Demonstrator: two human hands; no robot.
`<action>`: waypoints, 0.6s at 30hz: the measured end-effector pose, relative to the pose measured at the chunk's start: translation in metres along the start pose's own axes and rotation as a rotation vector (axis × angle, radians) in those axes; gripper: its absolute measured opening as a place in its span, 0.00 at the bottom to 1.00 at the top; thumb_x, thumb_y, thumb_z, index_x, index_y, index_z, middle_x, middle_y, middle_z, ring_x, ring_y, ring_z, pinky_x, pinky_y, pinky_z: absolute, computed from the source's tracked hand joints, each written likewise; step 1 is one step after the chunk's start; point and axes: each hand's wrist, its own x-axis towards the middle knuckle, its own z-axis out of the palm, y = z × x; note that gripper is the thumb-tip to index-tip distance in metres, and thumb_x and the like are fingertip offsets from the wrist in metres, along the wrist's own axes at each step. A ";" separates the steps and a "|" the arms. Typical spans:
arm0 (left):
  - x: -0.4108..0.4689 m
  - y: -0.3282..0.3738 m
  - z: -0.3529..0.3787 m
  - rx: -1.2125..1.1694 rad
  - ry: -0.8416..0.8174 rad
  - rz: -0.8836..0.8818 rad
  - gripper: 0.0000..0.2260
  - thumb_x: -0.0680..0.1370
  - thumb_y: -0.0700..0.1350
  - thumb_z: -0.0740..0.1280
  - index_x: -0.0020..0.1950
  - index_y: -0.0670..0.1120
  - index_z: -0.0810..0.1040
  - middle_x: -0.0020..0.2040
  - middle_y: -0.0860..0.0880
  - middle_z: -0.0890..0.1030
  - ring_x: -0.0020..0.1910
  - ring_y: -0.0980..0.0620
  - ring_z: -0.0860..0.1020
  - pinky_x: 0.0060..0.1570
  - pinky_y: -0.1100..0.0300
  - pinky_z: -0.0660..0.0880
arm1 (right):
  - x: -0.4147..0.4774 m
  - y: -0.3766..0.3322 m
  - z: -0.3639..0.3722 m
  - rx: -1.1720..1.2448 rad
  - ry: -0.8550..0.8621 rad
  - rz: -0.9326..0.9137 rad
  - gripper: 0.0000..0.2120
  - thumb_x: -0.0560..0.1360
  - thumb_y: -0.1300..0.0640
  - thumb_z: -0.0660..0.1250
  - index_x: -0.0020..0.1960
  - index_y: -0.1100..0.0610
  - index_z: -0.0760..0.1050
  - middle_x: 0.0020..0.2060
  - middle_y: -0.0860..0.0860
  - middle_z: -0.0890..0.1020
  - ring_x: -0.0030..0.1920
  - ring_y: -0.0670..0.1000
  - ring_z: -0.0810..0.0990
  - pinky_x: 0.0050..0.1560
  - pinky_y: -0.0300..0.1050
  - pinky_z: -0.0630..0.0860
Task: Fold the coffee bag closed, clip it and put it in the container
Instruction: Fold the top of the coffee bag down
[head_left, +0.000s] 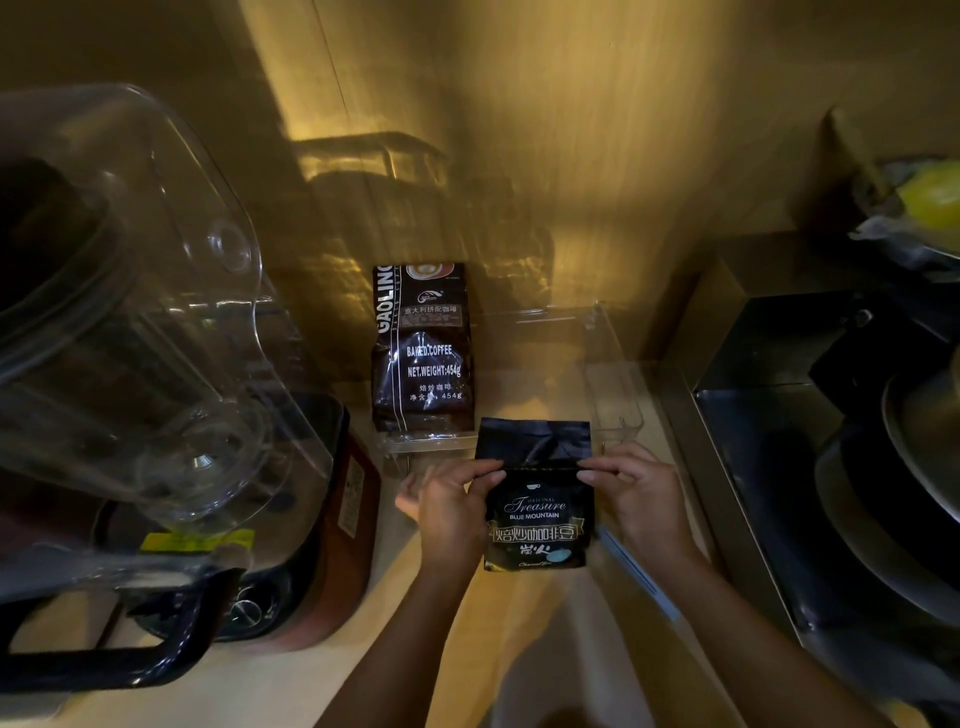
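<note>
Black foil makes up the coffee bag (537, 499), a glossy, creased pouch printed "Treasure Blue Mountain". It stands with its long axis running away from the person, printed face toward the camera, top flap pointing toward the back wall (571, 156). The flap above the label is flat, plain and bent along a crease at finger level.

Left hand (449, 506) pinches the bag's left edge at that crease, thumb in front, fingers closed on the foil. Right hand (636, 491) pinches the right edge at the same height, likewise closed on the bag. Both forearms enter from the lower frame.

Position: the bag sits over the worktop (467, 623), just in front of the container (613, 384); whether its base touches the worktop cannot be told.

The container is clear rigid plastic, rectangular, open-topped. A second bag (422, 348), dark brown, marked "Baked Coffee, Net Weight 454g", stands upright at the container's left end. Left of the container is a blender (156, 338) with a transparent jug, black handle and reddish-brown base. Right of the container is a dark metal stove (810, 467) carrying a pan (914, 467); a yellow fruit (932, 192) lies beyond.

The worktop is pale, smooth wood-look laminate. The wall is grained wood panelling under dim amber light.
</note>
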 end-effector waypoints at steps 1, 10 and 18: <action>0.001 0.001 0.001 0.019 0.008 0.014 0.04 0.71 0.40 0.71 0.43 0.47 0.83 0.44 0.49 0.82 0.49 0.60 0.70 0.50 0.68 0.49 | 0.000 0.001 -0.001 -0.105 -0.008 -0.053 0.07 0.65 0.70 0.70 0.38 0.59 0.81 0.39 0.55 0.78 0.51 0.62 0.74 0.56 0.60 0.73; -0.004 -0.004 -0.003 0.310 -0.030 0.272 0.04 0.72 0.40 0.69 0.39 0.48 0.80 0.39 0.50 0.80 0.45 0.50 0.75 0.56 0.52 0.53 | 0.006 -0.001 -0.006 -0.742 -0.055 -0.519 0.06 0.65 0.64 0.74 0.41 0.57 0.82 0.37 0.51 0.84 0.43 0.55 0.78 0.41 0.40 0.52; -0.008 -0.002 -0.004 0.380 -0.080 0.352 0.04 0.73 0.41 0.69 0.42 0.50 0.80 0.38 0.50 0.80 0.43 0.50 0.75 0.50 0.46 0.60 | -0.005 -0.006 0.028 -0.939 -0.201 -0.771 0.09 0.63 0.68 0.73 0.39 0.57 0.80 0.34 0.50 0.84 0.35 0.52 0.79 0.42 0.45 0.60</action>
